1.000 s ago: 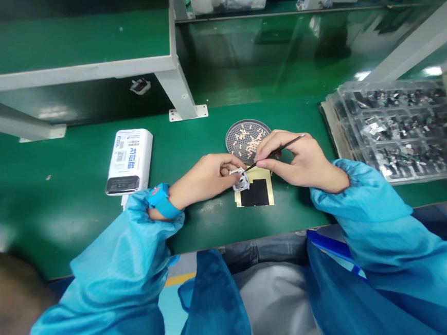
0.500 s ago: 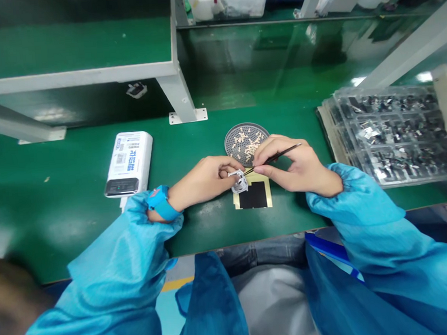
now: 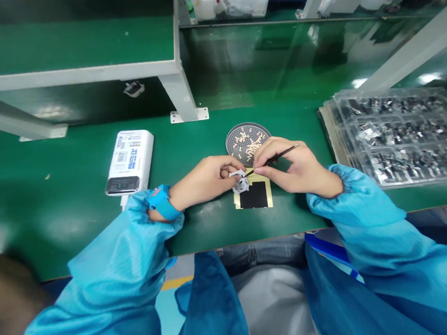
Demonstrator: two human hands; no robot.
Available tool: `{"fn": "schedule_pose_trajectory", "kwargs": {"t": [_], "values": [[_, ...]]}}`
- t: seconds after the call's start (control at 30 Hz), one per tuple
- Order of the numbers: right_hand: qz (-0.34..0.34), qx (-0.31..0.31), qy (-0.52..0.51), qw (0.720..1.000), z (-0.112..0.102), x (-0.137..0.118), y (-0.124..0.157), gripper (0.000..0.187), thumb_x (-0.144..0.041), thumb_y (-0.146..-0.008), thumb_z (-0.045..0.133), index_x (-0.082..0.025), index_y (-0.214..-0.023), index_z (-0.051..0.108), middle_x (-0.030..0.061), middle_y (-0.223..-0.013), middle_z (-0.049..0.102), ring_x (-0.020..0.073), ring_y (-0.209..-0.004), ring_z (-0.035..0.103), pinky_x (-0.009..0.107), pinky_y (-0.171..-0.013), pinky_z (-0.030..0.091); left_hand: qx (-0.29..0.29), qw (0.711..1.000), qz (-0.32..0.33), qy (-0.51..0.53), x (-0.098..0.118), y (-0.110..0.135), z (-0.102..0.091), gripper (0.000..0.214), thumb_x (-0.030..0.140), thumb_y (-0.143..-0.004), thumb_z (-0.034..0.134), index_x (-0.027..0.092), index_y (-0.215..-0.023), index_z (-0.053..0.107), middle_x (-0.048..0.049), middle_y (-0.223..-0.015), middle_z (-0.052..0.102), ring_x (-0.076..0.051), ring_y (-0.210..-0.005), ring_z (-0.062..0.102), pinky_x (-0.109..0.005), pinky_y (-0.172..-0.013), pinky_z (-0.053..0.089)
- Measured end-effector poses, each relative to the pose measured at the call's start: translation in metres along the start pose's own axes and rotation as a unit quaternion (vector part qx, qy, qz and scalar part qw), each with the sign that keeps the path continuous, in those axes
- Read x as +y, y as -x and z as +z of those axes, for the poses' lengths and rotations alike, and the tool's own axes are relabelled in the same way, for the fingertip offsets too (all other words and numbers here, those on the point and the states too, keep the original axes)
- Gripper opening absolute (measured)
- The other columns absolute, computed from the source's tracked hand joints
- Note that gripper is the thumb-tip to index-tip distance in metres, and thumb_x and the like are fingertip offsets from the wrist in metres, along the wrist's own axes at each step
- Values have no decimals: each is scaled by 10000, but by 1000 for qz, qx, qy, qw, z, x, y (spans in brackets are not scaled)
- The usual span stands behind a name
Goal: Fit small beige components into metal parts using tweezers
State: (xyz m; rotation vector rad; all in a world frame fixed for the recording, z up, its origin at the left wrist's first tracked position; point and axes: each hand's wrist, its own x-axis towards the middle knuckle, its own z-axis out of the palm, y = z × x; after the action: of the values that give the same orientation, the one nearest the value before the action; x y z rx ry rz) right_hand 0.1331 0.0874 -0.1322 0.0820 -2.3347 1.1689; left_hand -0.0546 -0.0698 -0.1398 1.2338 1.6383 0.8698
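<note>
Between thumb and fingers, my left hand (image 3: 212,177) grips a small white plastic frame (image 3: 241,183) with dark details inside. Pinched in my right hand (image 3: 293,168) is a dark pair of tweezers (image 3: 282,154), pointing down and left. Its tips reach the upper right part of the frame; whether they hold a piece is too small to tell. Under the frame, a yellow sheet with a black rectangle (image 3: 253,196) lies on the table. Just behind my hands stands a round grey perforated dish (image 3: 233,137) with many small beige pieces in it, partly covered by my right hand.
A white power bank (image 3: 129,162) with a cable lies to the left. Stacked clear compartment trays (image 3: 410,137) of small metallic parts stand at the right. A grey shelf leg (image 3: 182,96) rises behind the dish.
The tweezers have tilted slightly, and their tips now sit further onto the white frame. A pale box at the far right has gone from view. My left hand keeps its grip.
</note>
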Motion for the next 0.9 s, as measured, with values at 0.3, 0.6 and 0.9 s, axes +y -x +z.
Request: {"fn": "schedule_pose_trajectory", "kwargs": {"t": [0.3,0.6,0.9], "values": [[42,17,-4,999,2,3,3,91,-213,-910,767,-201,-968,698,44,-936,747,177,-843,692,333,-744,562,7,999,14,-29,2,2,2,201,255,-883,688,169,-1054,749,-22,-835,735,-134,-741,652,-237,-660,488],[60,41,30,997,6,-3,2,98,-198,-900,765,-194,-936,674,37,-902,741,149,-760,662,301,-661,517,13,999,30,-17,0,3,4,189,232,-882,684,164,-1049,740,-20,-842,732,-130,-735,640,-240,-661,485],[78,63,43,994,13,-3,5,87,-206,-908,751,-206,-941,670,33,-923,747,158,-779,675,308,-664,526,16,999,22,-18,0,3,4,180,229,-874,692,165,-1038,730,-8,-813,714,-126,-715,624,-237,-638,466]]}}
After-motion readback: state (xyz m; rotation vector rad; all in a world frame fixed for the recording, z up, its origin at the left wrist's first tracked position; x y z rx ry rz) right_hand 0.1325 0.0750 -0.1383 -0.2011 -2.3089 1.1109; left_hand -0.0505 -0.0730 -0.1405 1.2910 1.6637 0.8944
